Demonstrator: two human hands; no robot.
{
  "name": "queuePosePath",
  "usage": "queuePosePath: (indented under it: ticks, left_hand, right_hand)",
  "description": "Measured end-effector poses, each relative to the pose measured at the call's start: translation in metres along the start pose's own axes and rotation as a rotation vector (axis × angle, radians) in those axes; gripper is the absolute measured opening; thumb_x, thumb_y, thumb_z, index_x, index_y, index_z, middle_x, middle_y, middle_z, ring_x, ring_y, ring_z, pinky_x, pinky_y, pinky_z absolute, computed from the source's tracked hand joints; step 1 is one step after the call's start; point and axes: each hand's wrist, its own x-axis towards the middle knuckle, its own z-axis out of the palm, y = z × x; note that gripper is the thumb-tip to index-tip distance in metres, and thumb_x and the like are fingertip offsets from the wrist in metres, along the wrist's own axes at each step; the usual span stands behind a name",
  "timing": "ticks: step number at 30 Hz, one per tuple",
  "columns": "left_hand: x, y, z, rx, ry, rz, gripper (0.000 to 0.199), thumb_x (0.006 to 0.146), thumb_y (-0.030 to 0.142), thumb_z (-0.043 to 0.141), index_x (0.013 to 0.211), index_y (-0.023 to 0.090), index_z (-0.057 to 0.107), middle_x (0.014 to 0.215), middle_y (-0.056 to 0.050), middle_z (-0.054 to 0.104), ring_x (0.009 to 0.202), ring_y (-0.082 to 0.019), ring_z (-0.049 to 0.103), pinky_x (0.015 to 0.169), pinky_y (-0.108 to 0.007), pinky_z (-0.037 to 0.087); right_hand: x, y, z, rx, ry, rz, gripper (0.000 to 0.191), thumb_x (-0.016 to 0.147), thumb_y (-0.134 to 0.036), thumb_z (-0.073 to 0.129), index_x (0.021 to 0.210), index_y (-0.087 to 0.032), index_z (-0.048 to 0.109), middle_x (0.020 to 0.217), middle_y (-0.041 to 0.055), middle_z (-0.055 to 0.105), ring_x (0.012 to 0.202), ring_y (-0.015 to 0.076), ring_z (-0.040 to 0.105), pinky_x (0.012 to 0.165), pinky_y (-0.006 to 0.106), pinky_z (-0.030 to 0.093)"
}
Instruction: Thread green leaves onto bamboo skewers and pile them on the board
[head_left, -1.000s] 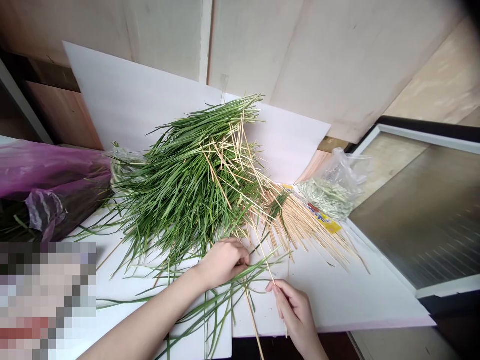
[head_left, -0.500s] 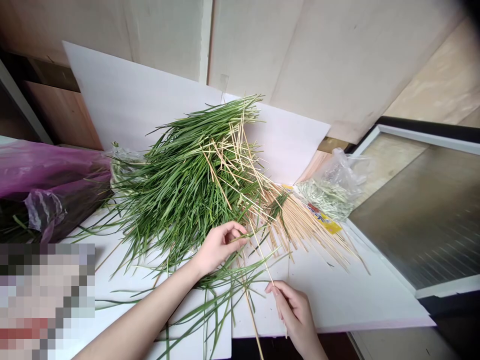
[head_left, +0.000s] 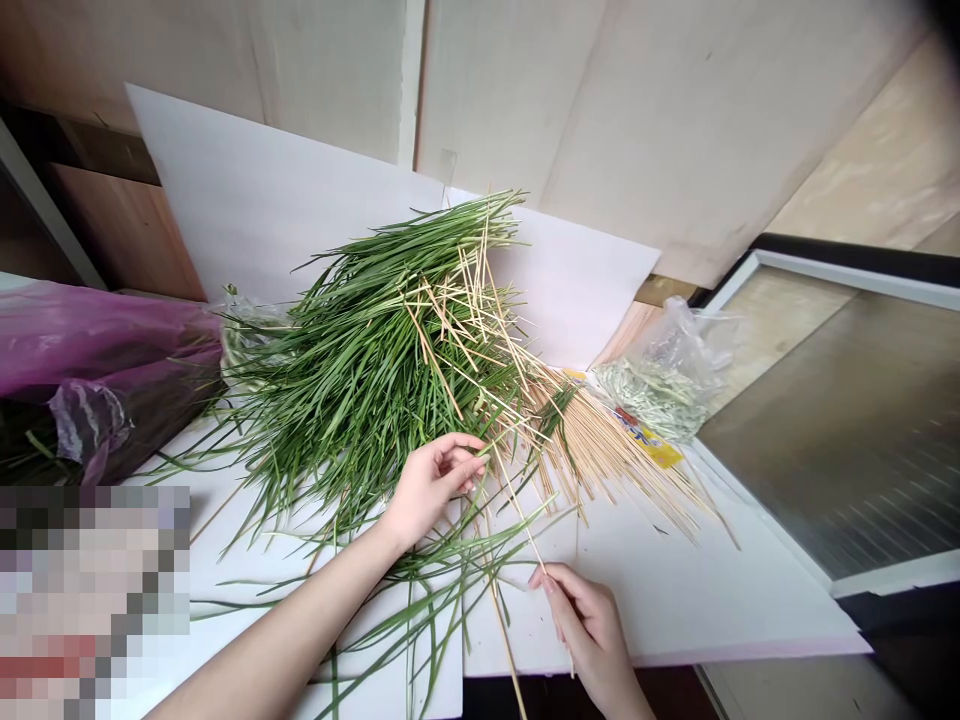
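My left hand [head_left: 442, 482] is closed in a pinch on a green stalk at the near edge of a large heap of long green stalks [head_left: 337, 380]. Lower right, my right hand [head_left: 581, 620] grips the lower end of a thin wooden skewer [head_left: 523, 515], which slants up and left to my left fingertips. Loose green leaves [head_left: 442, 590] lie below my left hand. Many bare skewers [head_left: 622, 450] are spread to the right of the heap, and several more lie across its top.
A purple plastic bag [head_left: 142, 340] stands at the left. A clear bag of pale green pieces [head_left: 656, 390] lies at the right, by a yellow packet [head_left: 660, 452]. A white board [head_left: 300, 190] leans behind, and a framed glass panel [head_left: 840, 430] stands at the far right.
My left hand has shifted slightly left and up with the green stalk. My right hand and the skewer have moved only a little.
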Motion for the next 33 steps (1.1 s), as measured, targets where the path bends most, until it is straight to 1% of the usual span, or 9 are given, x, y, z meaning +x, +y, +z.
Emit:
queuePosePath:
  ticks: [3, 7, 12, 16, 20, 23, 27, 30, 33]
  left_hand:
    - [0.0007, 0.0011, -0.0010, 0.002, 0.058, 0.037, 0.040, 0.077, 0.043, 0.080, 0.101, 0.014, 0.068, 0.073, 0.001, 0.065, 0.057, -0.009, 0.055, 0.058, -0.022, 0.047]
    - [0.0018, 0.0027, -0.0022, -0.045, 0.105, 0.053, 0.037, 0.076, 0.043, 0.081, 0.095, 0.014, 0.068, 0.075, 0.000, 0.067, 0.060, -0.009, 0.059, 0.059, -0.022, 0.048]
    - [0.0017, 0.0050, -0.0026, -0.095, 0.085, 0.036, 0.033, 0.080, 0.042, 0.080, 0.090, 0.012, 0.070, 0.079, -0.003, 0.072, 0.070, -0.011, 0.063, 0.072, -0.023, 0.050]
    - [0.0009, 0.0043, -0.0023, -0.159, 0.076, 0.017, 0.032, 0.079, 0.041, 0.081, 0.088, 0.012, 0.070, 0.080, -0.003, 0.072, 0.075, -0.011, 0.064, 0.077, -0.023, 0.050]
    - [-0.0004, 0.0038, -0.0004, -0.278, -0.003, -0.076, 0.032, 0.079, 0.040, 0.081, 0.091, 0.014, 0.068, 0.083, -0.003, 0.071, 0.073, -0.011, 0.065, 0.074, -0.024, 0.052]
    - [-0.0011, 0.0052, 0.0012, -0.325, -0.031, -0.115, 0.031, 0.078, 0.038, 0.082, 0.089, 0.014, 0.066, 0.075, 0.000, 0.067, 0.065, -0.009, 0.062, 0.065, -0.021, 0.050]
    - [-0.0006, 0.0072, 0.0011, -0.315, 0.004, -0.095, 0.032, 0.075, 0.036, 0.084, 0.086, 0.014, 0.065, 0.070, 0.003, 0.062, 0.057, -0.006, 0.055, 0.059, -0.019, 0.045]
    - [0.0005, 0.0061, -0.0008, -0.291, 0.041, -0.062, 0.034, 0.074, 0.036, 0.085, 0.089, 0.014, 0.064, 0.072, 0.003, 0.063, 0.059, -0.007, 0.057, 0.060, -0.020, 0.045]
    - [0.0014, 0.0041, -0.0026, -0.255, 0.057, -0.027, 0.036, 0.076, 0.035, 0.084, 0.099, 0.015, 0.065, 0.072, 0.003, 0.065, 0.059, -0.008, 0.059, 0.062, -0.020, 0.046]
  right_hand:
    - [0.0004, -0.0003, -0.0006, -0.009, -0.017, -0.014, 0.041, 0.103, -0.048, 0.049, 0.082, -0.018, 0.067, 0.054, -0.0059, 0.030, 0.045, 0.0129, 0.032, 0.045, 0.026, 0.024]
    - [0.0011, -0.0007, -0.0014, -0.012, -0.047, -0.032, 0.039, 0.104, -0.045, 0.049, 0.084, -0.018, 0.069, 0.055, -0.0062, 0.029, 0.047, 0.0128, 0.030, 0.047, 0.026, 0.023]
    - [0.0015, -0.0018, -0.0010, -0.017, -0.044, -0.037, 0.039, 0.103, -0.046, 0.049, 0.084, -0.019, 0.069, 0.055, -0.0066, 0.028, 0.046, 0.0127, 0.028, 0.047, 0.026, 0.022]
    - [0.0016, -0.0030, -0.0004, -0.026, -0.025, -0.050, 0.040, 0.103, -0.047, 0.050, 0.083, -0.018, 0.070, 0.053, -0.0064, 0.029, 0.045, 0.0128, 0.029, 0.046, 0.027, 0.023]
    - [0.0016, -0.0033, -0.0002, -0.022, -0.028, -0.050, 0.039, 0.103, -0.046, 0.050, 0.084, -0.018, 0.070, 0.053, -0.0065, 0.029, 0.045, 0.0126, 0.029, 0.045, 0.027, 0.023]
    - [0.0016, -0.0033, 0.0001, -0.025, -0.024, -0.048, 0.040, 0.103, -0.047, 0.050, 0.083, -0.018, 0.070, 0.053, -0.0064, 0.029, 0.045, 0.0127, 0.029, 0.045, 0.027, 0.023]
    - [0.0014, -0.0031, 0.0002, -0.017, -0.017, -0.046, 0.040, 0.102, -0.048, 0.051, 0.083, -0.018, 0.070, 0.053, -0.0064, 0.029, 0.045, 0.0126, 0.029, 0.046, 0.027, 0.023]
    - [0.0011, -0.0023, -0.0006, -0.011, -0.030, -0.040, 0.039, 0.103, -0.046, 0.051, 0.084, -0.018, 0.070, 0.054, -0.0064, 0.029, 0.046, 0.0127, 0.029, 0.046, 0.027, 0.023]
    - [0.0010, -0.0015, -0.0009, -0.015, -0.037, -0.035, 0.039, 0.103, -0.046, 0.050, 0.085, -0.018, 0.070, 0.055, -0.0062, 0.029, 0.046, 0.0130, 0.030, 0.047, 0.027, 0.024]
